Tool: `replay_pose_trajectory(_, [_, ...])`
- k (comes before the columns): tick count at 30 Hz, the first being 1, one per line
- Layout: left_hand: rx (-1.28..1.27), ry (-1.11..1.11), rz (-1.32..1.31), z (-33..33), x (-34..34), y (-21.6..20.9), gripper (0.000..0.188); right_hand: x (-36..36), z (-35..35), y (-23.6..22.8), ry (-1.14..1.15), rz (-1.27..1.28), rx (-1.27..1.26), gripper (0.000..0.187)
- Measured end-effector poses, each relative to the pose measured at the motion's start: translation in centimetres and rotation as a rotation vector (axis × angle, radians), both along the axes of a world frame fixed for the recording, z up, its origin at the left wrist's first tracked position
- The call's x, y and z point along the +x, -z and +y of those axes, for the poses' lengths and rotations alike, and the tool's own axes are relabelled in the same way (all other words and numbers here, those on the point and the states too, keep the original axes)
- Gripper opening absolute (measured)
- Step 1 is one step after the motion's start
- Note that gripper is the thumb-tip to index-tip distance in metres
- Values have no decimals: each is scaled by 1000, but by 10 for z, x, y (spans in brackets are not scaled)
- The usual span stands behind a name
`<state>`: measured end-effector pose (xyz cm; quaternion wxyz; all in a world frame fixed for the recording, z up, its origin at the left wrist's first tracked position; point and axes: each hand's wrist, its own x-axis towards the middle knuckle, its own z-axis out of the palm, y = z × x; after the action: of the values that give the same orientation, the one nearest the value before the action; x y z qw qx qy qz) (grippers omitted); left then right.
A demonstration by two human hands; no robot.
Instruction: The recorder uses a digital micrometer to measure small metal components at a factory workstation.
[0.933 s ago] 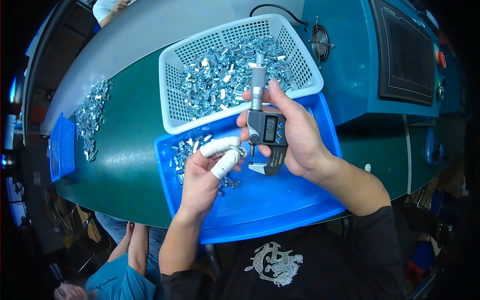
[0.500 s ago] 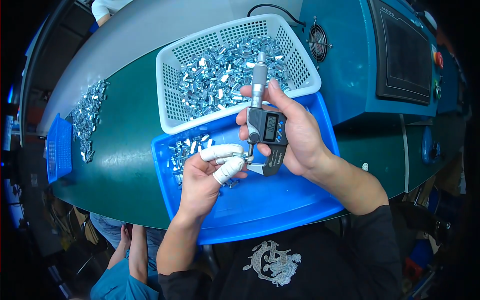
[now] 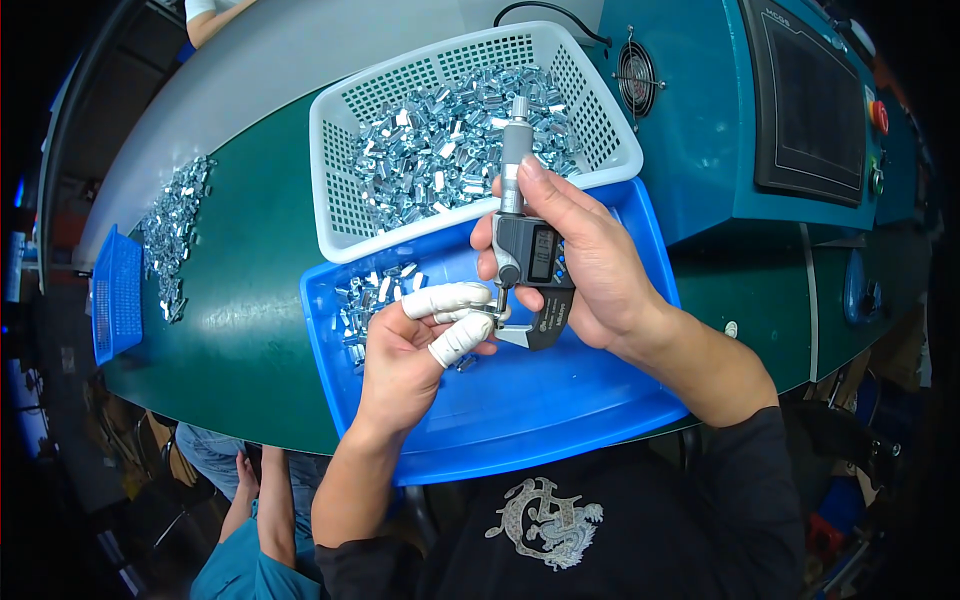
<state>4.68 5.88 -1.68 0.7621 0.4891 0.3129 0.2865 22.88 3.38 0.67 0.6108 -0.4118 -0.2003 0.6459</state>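
My right hand is closed around a digital micrometer, its thumb up by the thimble. White finger cots cover the thumb and some fingers of my left hand. Those fingers pinch a small shiny metal part between the micrometer's jaws; the fingertips hide most of it. Below both hands is a blue tray, with several loose metal parts at its left side. Behind it, a white perforated basket is heaped with the same shiny pieces.
A teal machine with a dark screen and red button stands at the right. On the green table, a pile of metal parts lies beside a small blue basket. Another person's arms show at lower left.
My right thumb has shifted down and left against the micrometer's thimble sleeve. The display's reading has changed. My left fingers stay at the jaws with the metal part.
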Motion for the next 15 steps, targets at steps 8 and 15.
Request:
replay_pose_trajectory(8, [3, 3, -3, 0, -2, -1, 25, 3, -1, 0, -38, 103, 42, 45])
replay_pose_trajectory(15, [-5, -8, -12, -1, -1, -2, 26, 2, -1, -2, -17, 67, 39, 40])
